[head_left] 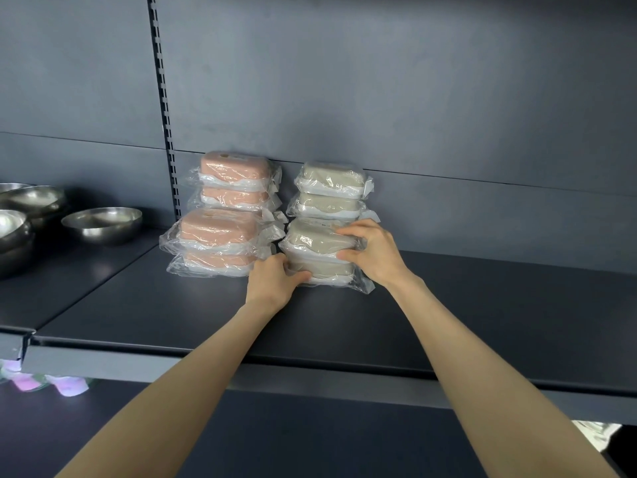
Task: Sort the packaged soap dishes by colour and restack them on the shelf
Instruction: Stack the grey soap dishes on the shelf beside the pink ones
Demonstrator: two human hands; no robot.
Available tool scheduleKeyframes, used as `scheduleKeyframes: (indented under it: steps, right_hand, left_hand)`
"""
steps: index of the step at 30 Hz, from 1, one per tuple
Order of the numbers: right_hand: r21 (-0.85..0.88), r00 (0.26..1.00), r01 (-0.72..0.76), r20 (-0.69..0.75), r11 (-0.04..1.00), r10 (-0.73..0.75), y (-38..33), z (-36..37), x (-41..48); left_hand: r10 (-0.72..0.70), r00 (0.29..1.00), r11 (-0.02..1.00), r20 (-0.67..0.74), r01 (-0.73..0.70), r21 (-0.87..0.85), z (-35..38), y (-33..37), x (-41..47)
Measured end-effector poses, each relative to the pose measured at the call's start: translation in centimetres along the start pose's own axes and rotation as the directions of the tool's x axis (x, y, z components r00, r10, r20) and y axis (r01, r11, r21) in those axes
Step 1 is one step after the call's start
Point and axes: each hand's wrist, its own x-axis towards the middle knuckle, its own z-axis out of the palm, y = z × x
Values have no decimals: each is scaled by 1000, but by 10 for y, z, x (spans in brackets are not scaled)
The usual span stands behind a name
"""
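Both hands are on the front grey stack [319, 257], two wrapped soap dishes w/ one on top of the other, sitting on the dark shelf [482, 305]. Left hand [274, 279] grips the lower left corner, fingers curled round the bottom pkg, thumb up along its side. Right hand [370, 248] is on the right end of the top pkg, fingers spread over the lid and front edge, closed on it. So both grips are wrapped tight on the plastic, no gap showing. The stack is resting on the shelf, not lifted afaict.

Right behind it is a 2nd grey stack [331, 191], also 2 high, pushed up against the back panel [413, 98]. Just left of the greys are the pink ones: front pink stack [217, 241] of 2, and back pink stack [234, 181] of 2 behind that, against the wall too. Pinks and greys are close side by side w/ a narrow gap, the loose wrap ends nearly touching. All in clear crinkly bags.

Further left, on the next shelf section past the slotted upright [165, 132], there's a bunch of steel bowls [101, 224], some nested. Lower left under the shelf edge, something pinkish in wrap [44, 382], too blurry to tell what.
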Motion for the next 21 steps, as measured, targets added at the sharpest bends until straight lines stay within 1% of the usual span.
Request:
scheduleKeyframes:
  steps: [9, 14, 21]
  right_hand:
    - [-3, 999, -23, 28, 1000, 23, 3, 0, -1]
    - [-38, 999, -37, 35, 999, 38, 2, -1, -1]
    - [-146, 997, -20, 64, 989, 30, -5, -6, -1]
  left_hand:
    - [24, 999, 999, 23, -23, -34, -3, -1, -1]
    - [33, 998, 999, 50, -33, -5, -4, 0, -2]
    - [11, 985, 999, 170, -6, -33, -12, 3, -9]
